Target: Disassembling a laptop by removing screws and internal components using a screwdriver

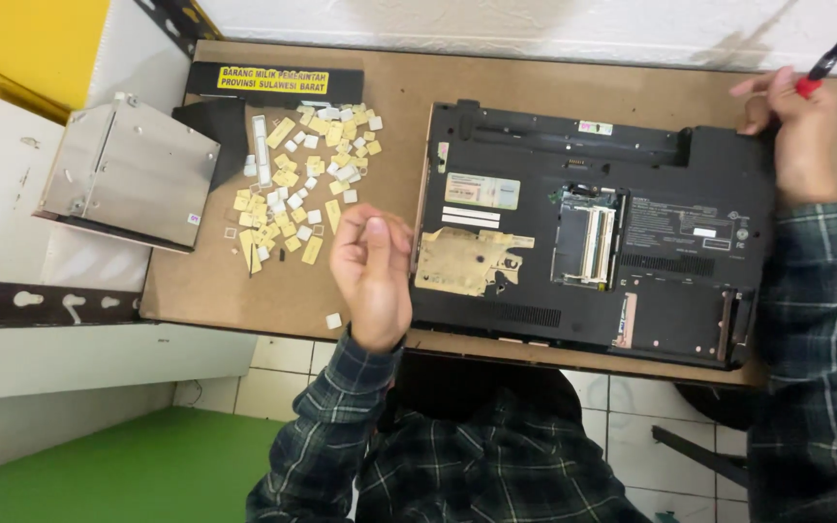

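Your laptop (593,232) lies bottom-up on the brown table (399,107), long axis running left to right across your view, memory bay open near the middle.

Your left hand (372,271) sits just off the laptop's left edge, between it and the pile of loose keycaps (302,179). Fingers are curled in, thumb against fingertips; it may be pinching something small, but you can't tell from this view. It's the nearer hand to both the keycaps and the torn tan patch (465,260) on the base.

Your right hand (794,126) is at the laptop's far right corner, closed around a screwdriver (830,58) with a red and black handle, its far end pointing up and away from the table.

Counts:
- one laptop
- one screwdriver
- one silver optical drive (128,169), off to the left, overhanging the table edge
- one black plate with a yellow label (273,79) at the back
- keycaps: dozens, too many and too small to count; one stray (333,321) near the front edge
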